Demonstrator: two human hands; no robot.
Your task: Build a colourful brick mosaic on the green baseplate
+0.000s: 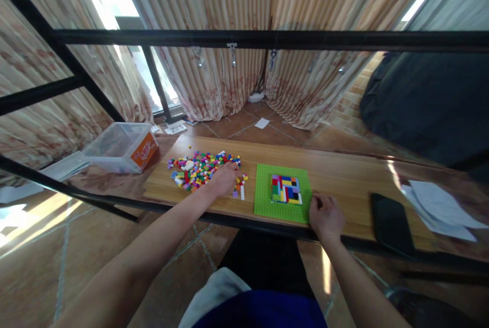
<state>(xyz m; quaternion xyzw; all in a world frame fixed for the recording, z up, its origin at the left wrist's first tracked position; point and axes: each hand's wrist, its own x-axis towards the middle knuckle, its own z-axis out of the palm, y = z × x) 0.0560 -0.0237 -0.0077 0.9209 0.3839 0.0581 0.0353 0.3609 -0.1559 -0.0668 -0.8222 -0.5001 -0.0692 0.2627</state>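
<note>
My left hand (223, 179) reaches over the right part of a loose pile of small coloured toy bricks (196, 171). Its fingers bend down among the bricks, and their tips are too small and covered to show a grip. A green studded baseplate (263, 198) lies to the right of the pile. On it stands a square block of multicoloured bricks (286, 189), mostly red, blue, yellow and white. My right hand (326, 213) rests at the baseplate's right edge with its fingers curled closed. Whatever may be inside those fingers is hidden.
The wooden tabletop (351, 175) has a dark front edge. A clear plastic bin (114, 149) with an orange label stands at the left. To the right lie a black phone-like slab (391, 223) and white papers (439, 208). A black metal bar (248, 38) crosses beyond the table.
</note>
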